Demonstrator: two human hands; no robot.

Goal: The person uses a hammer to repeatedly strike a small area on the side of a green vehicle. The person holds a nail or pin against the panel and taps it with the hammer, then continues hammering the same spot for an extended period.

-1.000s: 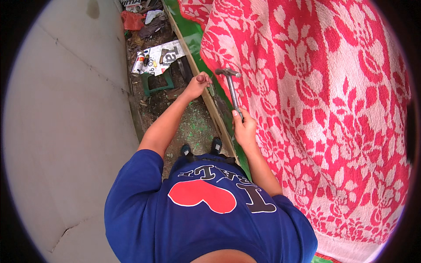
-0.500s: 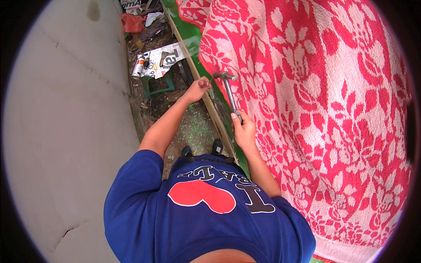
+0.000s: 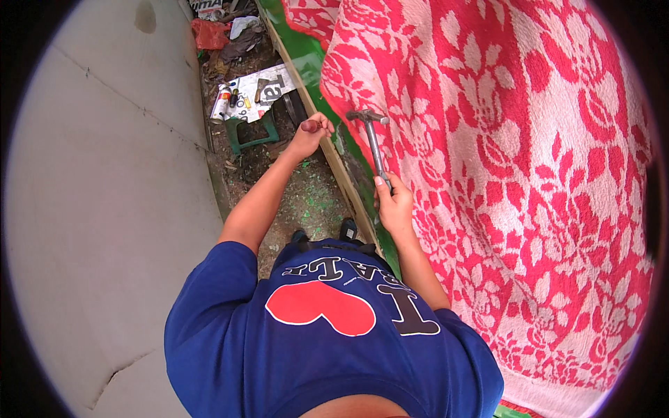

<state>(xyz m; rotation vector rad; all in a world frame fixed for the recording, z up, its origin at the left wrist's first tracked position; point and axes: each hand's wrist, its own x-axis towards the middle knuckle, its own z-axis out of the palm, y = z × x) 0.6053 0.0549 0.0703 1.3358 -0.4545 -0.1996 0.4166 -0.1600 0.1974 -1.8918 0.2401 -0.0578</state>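
Observation:
My left hand [image 3: 311, 139] is closed round a hand tool with a rounded reddish-brown handle [image 3: 311, 126]; its working end is too small to make out. It is at the wooden edge [image 3: 327, 152] beside a green surface [image 3: 345, 144]. In my right hand [image 3: 394, 203] is a claw hammer [image 3: 374, 141], gripped low on its metal shaft. The hammer's head points away from me, to the right of the left hand and apart from its tool. Beneath the hammer lie the green strip and the border of a red and white flowered cloth [image 3: 488, 174].
A pale wall [image 3: 118, 195] rises on the left. On the littered floor stand a green stool [image 3: 252, 139], with a printed white sheet [image 3: 277, 82] and a spray can [image 3: 220, 104] on it. Farther off lies a red plastic bag [image 3: 210, 35]. Green flakes [image 3: 313, 198] are scattered below the wooden edge.
My left hand has shifted slightly to the left and away from me with its tool. The hammer in my right hand has moved a little to the right, farther from the left hand.

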